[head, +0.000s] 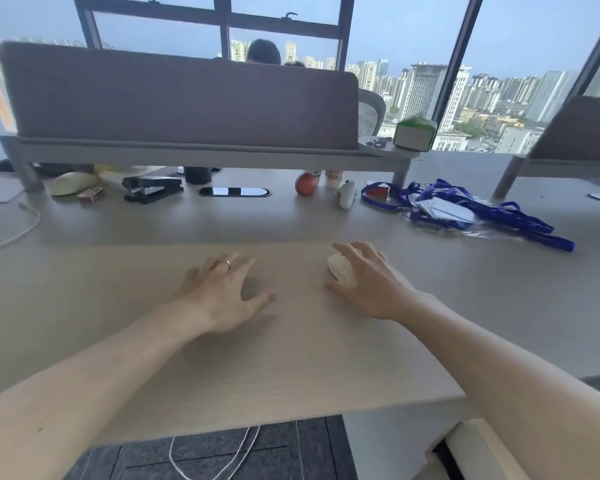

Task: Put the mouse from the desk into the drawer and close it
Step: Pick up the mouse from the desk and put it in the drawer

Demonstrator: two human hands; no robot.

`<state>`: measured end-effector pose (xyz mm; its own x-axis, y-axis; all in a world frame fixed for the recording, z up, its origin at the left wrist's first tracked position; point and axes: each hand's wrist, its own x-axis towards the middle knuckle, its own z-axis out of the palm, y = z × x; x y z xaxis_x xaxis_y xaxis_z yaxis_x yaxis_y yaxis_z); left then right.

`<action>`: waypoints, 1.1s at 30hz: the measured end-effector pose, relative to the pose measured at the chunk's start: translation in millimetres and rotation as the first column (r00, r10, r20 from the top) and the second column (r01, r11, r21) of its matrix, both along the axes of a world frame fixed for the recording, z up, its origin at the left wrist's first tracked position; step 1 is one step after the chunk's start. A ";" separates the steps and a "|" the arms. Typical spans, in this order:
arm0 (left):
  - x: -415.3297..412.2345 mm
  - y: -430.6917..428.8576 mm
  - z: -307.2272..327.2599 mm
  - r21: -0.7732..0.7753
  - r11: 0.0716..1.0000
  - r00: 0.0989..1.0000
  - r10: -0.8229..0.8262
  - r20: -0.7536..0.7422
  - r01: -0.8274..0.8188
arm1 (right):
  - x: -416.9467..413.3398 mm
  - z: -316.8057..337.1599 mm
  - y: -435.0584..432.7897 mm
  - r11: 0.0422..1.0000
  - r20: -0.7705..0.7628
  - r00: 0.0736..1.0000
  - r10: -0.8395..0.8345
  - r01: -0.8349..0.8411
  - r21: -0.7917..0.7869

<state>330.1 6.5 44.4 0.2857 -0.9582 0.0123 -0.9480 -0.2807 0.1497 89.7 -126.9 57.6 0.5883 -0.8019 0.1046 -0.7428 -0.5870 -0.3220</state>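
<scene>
A cream-white mouse (340,270) lies on the light wood desk (291,358), right of the middle. My right hand (371,282) covers it: the fingers drape over its top and the thumb presses its near left side. My left hand (222,292) rests flat on the desk to the left, fingers spread, a ring on one finger, holding nothing. Under the desk's front right corner stands a white drawer unit (471,441) with a dark gap showing; my right forearm hides most of it.
Along the back of the desk lie a black stapler (151,188), a red apple (305,184), a second white mouse (347,195), blue lanyards (465,209) and a cable port (234,192). A grey partition (181,95) stands behind. A white cord (215,455) hangs below.
</scene>
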 end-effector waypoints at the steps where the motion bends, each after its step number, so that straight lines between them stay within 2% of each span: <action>1: -4.8 -1.4 -3.4 -0.016 1.000 1.000 -0.018 -0.017 0.017 | 2.3 -5.1 -2.2 1.000 0.000 1.000 0.004 -0.004 -0.002; 4: -16.8 -3.5 -13.5 -0.063 0.996 0.998 -0.064 -0.022 0.062 | 2.7 -17.5 -9.1 0.999 -0.008 1.000 0.026 -0.026 -0.023; 10: -17.8 -0.7 -28.4 -0.128 0.991 0.999 -0.034 -0.004 0.033 | -0.8 -32.4 -12.4 0.995 0.053 0.998 0.039 -0.035 -0.089; 16: -18.2 -1.1 -29.1 -0.141 0.990 1.000 -0.030 -0.004 0.029 | -10.6 -34.4 -14.7 0.997 0.107 0.993 0.043 -0.035 -0.072; 22: -16.6 -1.1 -26.4 -0.107 0.993 0.998 -0.055 0.015 0.056 | -104.9 -15.3 -2.0 0.994 0.135 0.990 0.032 -0.018 -0.107; 27: -78.1 -12.1 -14.3 -0.113 0.968 0.975 -0.224 0.003 0.223 | -215.5 -7.1 23.7 0.982 0.143 0.981 -0.131 0.149 -0.120; 33: -191.7 -35.7 -19.4 -0.131 0.875 0.876 -0.476 -0.070 0.465 | -303.6 -9.3 62.7 0.946 0.131 0.947 -0.293 0.307 -0.106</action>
